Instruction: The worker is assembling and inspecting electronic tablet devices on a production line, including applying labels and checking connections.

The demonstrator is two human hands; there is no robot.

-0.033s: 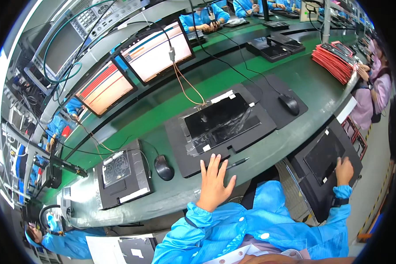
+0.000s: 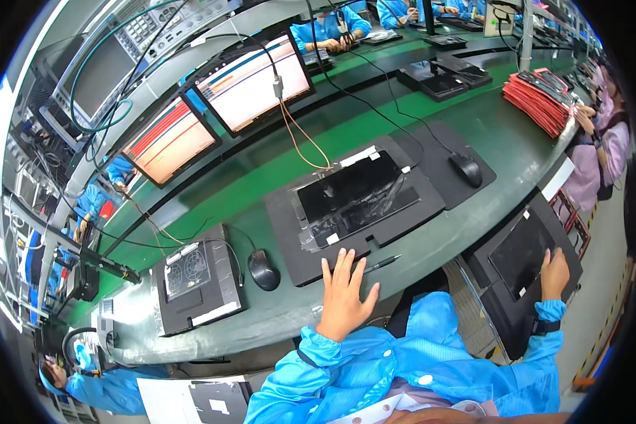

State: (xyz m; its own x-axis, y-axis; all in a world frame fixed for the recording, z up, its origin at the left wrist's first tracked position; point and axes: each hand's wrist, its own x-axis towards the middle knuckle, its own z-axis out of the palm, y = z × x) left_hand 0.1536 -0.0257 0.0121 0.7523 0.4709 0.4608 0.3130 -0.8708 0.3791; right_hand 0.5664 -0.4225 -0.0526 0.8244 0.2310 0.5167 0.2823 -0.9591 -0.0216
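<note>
The person's left hand [image 2: 345, 304] is at the front edge of the green surface [image 2: 434, 237], palm down. Its fingers are spread wide and hold nothing. Their tips reach the near edge of a big black pad [image 2: 290, 244]. A dark pen [image 2: 383, 263] lies just to the right of these fingers. On the black pad is a flat, shiny black screen [image 2: 350, 187], with some see-through film along its near side and little white tabs at its corners.

The right hand [image 2: 555, 274] is off to the right, by another dark flat panel [image 2: 519, 247]. This panel lies on a black board [image 2: 505, 307] beside the surface, and it has small white tabs too. The right fingers are bent at the panel's right edge. The picture does not show if they pinch it or only touch it, so one cannot tell.

A black mouse [image 2: 465, 168] sits on a dark mat to the right of the big pad. Another black mouse [image 2: 264, 270] sits to the left, next to a black block [image 2: 222, 286]. A pile of red frames [image 2: 537, 106] is at the far right.
</note>
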